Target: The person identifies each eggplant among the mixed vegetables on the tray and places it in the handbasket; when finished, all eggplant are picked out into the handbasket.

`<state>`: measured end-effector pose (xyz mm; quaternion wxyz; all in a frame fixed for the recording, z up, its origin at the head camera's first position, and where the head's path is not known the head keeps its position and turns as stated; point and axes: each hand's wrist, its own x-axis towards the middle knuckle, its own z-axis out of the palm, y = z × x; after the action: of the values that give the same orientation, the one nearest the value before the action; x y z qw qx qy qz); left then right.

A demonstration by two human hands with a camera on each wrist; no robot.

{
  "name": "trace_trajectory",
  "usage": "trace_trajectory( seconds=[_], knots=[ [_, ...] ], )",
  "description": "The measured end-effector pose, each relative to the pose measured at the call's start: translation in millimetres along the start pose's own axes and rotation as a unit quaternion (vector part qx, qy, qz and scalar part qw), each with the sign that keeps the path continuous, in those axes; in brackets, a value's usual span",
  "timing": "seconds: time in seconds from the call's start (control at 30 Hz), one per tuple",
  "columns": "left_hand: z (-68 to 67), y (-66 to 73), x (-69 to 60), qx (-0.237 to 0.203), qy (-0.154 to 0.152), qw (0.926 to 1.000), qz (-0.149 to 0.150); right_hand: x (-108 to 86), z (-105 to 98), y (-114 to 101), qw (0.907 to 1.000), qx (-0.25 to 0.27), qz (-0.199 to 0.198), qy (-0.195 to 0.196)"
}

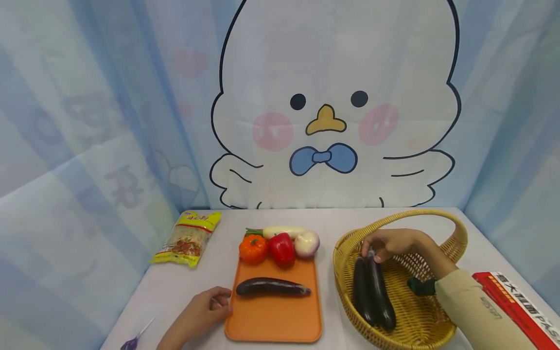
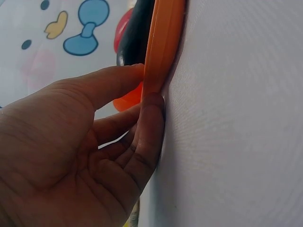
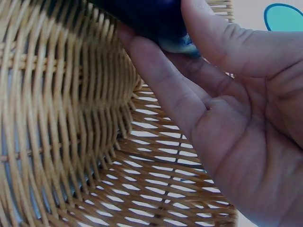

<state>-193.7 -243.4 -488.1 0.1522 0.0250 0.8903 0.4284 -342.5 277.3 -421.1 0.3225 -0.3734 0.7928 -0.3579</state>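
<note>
My right hand (image 1: pixel 391 244) reaches into a yellow wicker basket (image 1: pixel 417 311) and pinches the stem end of a dark eggplant (image 1: pixel 379 291). Another eggplant (image 1: pixel 360 291) lies right beside it in the basket. In the right wrist view, thumb and fingers hold the tip of the dark eggplant (image 3: pixel 147 19). At the left edge of an orange tray (image 1: pixel 273 321), my left hand (image 1: pixel 210 308) grips the rim; the left wrist view shows its fingertips on either side of the tray edge (image 2: pixel 163 42). A single eggplant (image 1: pixel 273 287) lies across the tray.
At the tray's far end sit an orange pumpkin-like vegetable (image 1: pixel 253 249), a red bell pepper (image 1: pixel 282 250), a whitish-purple onion (image 1: pixel 307 244) and a white radish (image 1: pixel 284 231). A yellow food packet (image 1: pixel 187 238) lies back left, a purple lollipop (image 1: pixel 130 344) front left, a red pasta box (image 1: pixel 520 306) right.
</note>
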Motion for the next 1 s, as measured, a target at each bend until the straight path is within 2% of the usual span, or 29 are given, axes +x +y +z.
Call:
trace_trajectory(
  seconds=[0.33,0.47,0.67,0.77,0.87,0.93,1.0],
  knots=[
    [-0.1,-1.9,3.0,0.002,-0.004,1.0,0.007,-1.8,7,5,0.9982,0.039,0.024,0.039],
    [-0.1,-3.3,3.1,0.003,-0.003,1.0,0.005,0.8,9,5,0.9979,0.03,0.03,0.048],
    [3.7,-0.3,3.3,0.0,-0.002,0.9996,0.028,-3.5,11,2,0.9966,0.002,0.053,0.062],
    [3.7,0.9,2.8,0.004,0.001,0.9995,0.03,-7.3,14,-4,0.9929,-0.01,0.08,0.088],
    [2.4,1.1,1.2,0.01,0.006,0.9994,0.032,-13.1,20,-16,0.9852,-0.024,0.109,0.13],
    [1.8,0.3,0.0,0.01,0.008,0.9994,0.032,-18.1,25,-27,0.9805,-0.049,0.107,0.158],
    [2.1,-0.6,-1.7,0.008,0.007,0.9995,0.03,-23.9,33,-41,0.9762,-0.079,0.087,0.183]
  ],
)
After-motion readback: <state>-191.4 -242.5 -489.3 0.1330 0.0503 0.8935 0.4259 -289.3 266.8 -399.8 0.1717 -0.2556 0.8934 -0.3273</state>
